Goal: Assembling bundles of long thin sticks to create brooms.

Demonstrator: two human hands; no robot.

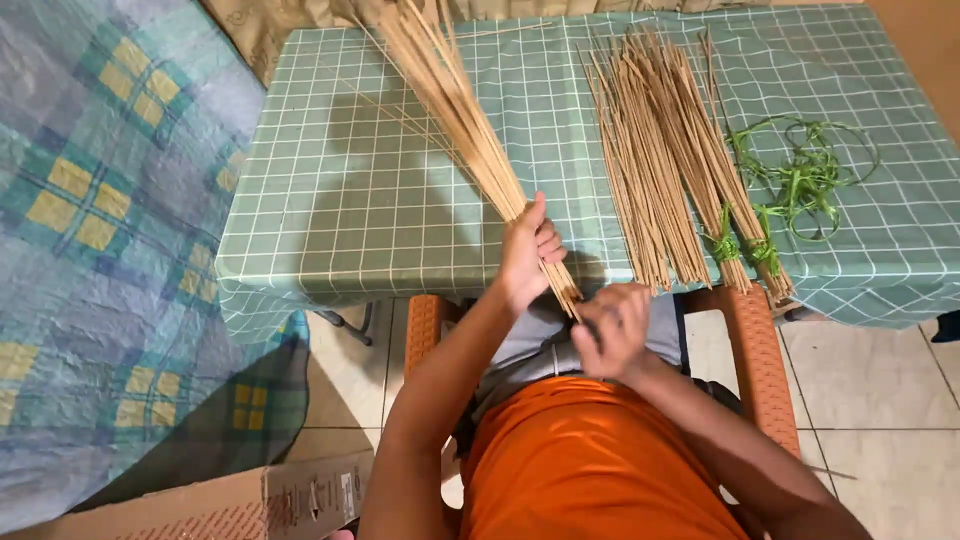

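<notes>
1. Left hand (527, 250) is seen clamped around a long bundle of thin tan sticks (455, 105), gripped near its lower end; the bundle is slanted up and away across a table covered with a green checked cloth (350, 200).
2. Right hand (612, 328) is closed at the bundle's butt end, just below the table edge, above the lap.
3. Loose tan sticks (640, 160) are laid flat on the cloth to the right, beside two bundles tied with green strips (745, 245).
4. Curled green strips (805, 175) are spread near the tied bundles.
5. A brown cardboard box (230, 505) is seen on the floor at lower left.
</notes>
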